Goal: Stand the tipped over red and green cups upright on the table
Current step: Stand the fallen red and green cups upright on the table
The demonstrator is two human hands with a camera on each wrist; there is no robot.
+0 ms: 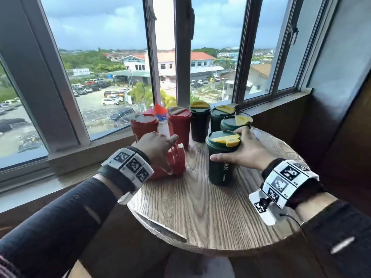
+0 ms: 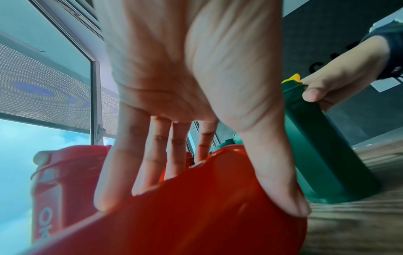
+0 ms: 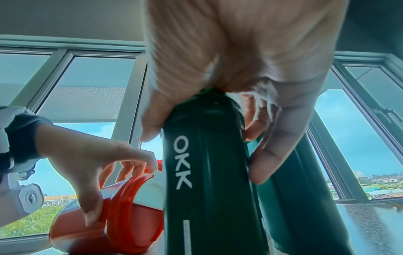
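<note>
A red cup [image 1: 177, 160] lies on its side at the left of the round wooden table [image 1: 200, 213], its white-trimmed lid facing right. My left hand [image 1: 169, 155] grips it from above, fingers over the far side and thumb on the near side; the left wrist view shows the left hand [image 2: 213, 189] around the red cup [image 2: 196, 227]. A dark green cup [image 1: 220, 167] with a yellow flap stands with its base on the table. My right hand [image 1: 236, 147] grips it near the lid. In the right wrist view the right hand [image 3: 207, 151] wraps the green cup [image 3: 207, 198].
Behind stand two upright red cups [image 1: 144, 126] [image 1: 179, 123] and three upright green cups [image 1: 199, 121] [image 1: 221, 115] [image 1: 234, 122], packed along the table's far edge by the window sill [image 1: 112, 141]. Bare wood lies toward the near edge.
</note>
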